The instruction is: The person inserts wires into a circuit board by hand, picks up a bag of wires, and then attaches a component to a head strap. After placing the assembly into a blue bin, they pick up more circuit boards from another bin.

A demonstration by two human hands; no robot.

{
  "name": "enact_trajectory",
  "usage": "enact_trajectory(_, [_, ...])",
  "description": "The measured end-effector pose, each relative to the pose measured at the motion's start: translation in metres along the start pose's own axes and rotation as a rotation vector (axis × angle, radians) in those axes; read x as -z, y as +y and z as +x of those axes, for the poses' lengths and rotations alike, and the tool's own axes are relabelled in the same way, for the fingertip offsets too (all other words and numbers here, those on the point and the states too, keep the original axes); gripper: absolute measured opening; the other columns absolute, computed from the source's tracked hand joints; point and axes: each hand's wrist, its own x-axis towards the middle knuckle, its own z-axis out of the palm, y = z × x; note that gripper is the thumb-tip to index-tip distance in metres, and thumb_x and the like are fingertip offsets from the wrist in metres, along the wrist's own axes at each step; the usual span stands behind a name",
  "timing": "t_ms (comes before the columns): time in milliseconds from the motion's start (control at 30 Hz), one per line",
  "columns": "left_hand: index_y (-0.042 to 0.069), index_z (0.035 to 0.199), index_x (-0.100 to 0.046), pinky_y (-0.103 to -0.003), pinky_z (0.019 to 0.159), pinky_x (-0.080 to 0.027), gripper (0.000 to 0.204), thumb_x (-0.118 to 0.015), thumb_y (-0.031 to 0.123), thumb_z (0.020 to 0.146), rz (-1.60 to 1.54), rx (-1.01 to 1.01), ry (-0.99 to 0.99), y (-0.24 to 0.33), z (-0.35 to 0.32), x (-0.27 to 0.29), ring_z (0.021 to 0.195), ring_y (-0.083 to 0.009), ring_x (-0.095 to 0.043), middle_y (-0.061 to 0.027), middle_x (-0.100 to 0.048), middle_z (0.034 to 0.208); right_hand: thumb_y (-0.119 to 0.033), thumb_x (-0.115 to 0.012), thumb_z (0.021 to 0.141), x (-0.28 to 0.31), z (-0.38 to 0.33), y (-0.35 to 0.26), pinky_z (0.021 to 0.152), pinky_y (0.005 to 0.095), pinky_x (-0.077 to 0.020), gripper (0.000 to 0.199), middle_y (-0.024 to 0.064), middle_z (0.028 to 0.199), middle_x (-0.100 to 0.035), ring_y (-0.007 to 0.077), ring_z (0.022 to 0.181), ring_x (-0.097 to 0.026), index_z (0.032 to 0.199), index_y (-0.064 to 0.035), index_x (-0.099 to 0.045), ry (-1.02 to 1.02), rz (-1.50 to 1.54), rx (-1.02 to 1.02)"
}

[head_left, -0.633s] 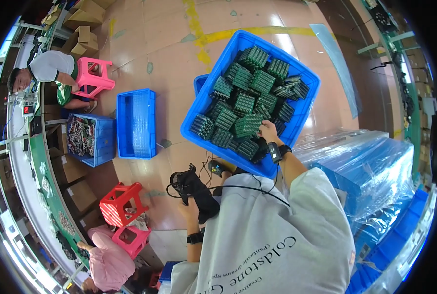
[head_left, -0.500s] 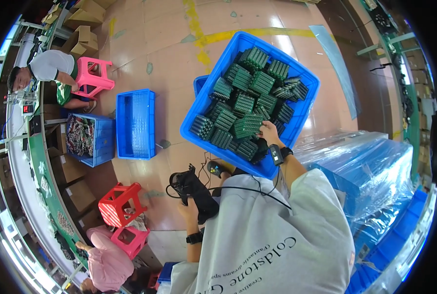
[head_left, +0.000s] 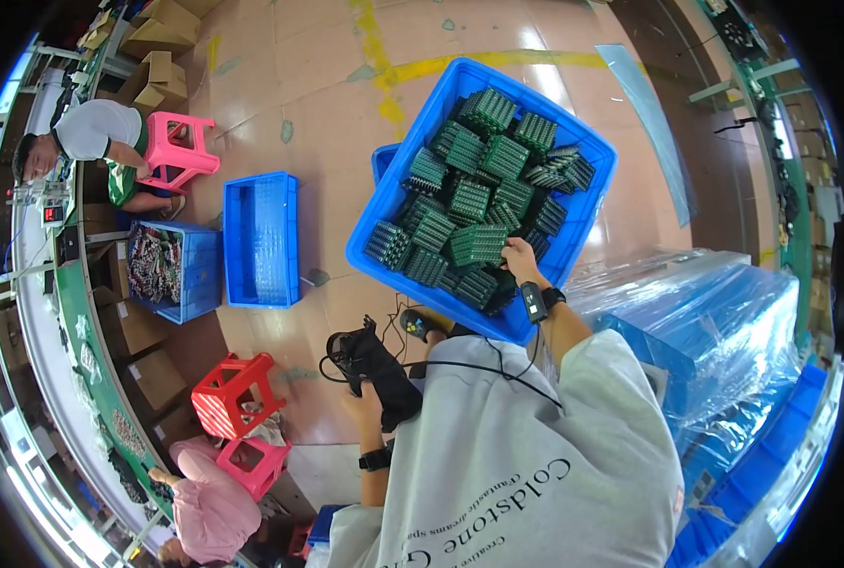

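Observation:
My right hand [head_left: 521,260] reaches into a large blue plastic bin [head_left: 366,241] and pinches the near right edge of a green circuit board panel [head_left: 479,244]. That panel lies on top of many stacks of similar green circuit boards [head_left: 506,157] that fill the bin. A black wristband and a small black device sit on my right wrist. Lower and to the left, my left hand [head_left: 363,405] is closed on a black fabric pouch [head_left: 389,383], with some fingers hidden by it. A black cable runs from the pouch across my light grey shirt.
A second blue bin [head_left: 232,244] stands on the floor at left, beside a blue crate [head_left: 202,275] of mixed parts. Red and pink stools [head_left: 225,402] and two seated people [head_left: 215,511] line the left workbench. Plastic-wrapped blue boxes [head_left: 687,331] stand at right.
The view has shifted very slightly. My right hand stays at the panel's edge and my left hand stays on the pouch.

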Motion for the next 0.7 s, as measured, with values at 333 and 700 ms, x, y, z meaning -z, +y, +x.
enact_trajectory(333, [-0.009, 0.074, -0.058, -0.039, 0.054, -0.046, 0.032, -0.064, 0.021, 0.083, 0.028, 0.02, 0.196, 0.009, -0.021, 0.012, 0.054, -0.0234, -0.058, -0.0177, -0.06, 0.063, 0.005, -0.044, 0.083, -0.086, -0.088, -0.136, 0.072, 0.0269, -0.0495, 0.033, 0.006, 0.103, -0.062, 0.0138, 0.086, -0.06, 0.115, 0.0, -0.053, -0.564, 0.345, 0.225])
enact_trajectory(700, [-0.008, 0.073, -0.058, -0.034, 0.046, -0.04, 0.025, -0.06, 0.015, 0.083, -0.185, -0.016, 0.314, -0.073, -0.019, 0.035, 0.05, -0.0169, -0.053, -0.0098, -0.058, 0.06, -0.032, -0.046, 0.095, -0.169, -0.178, -0.222, 0.049, 0.0208, -0.0362, 0.029, -0.0012, 0.062, -0.041, 0.0106, 0.056, -0.037, 0.099, -0.0051, -0.056, -1.12, 0.97, -0.257])
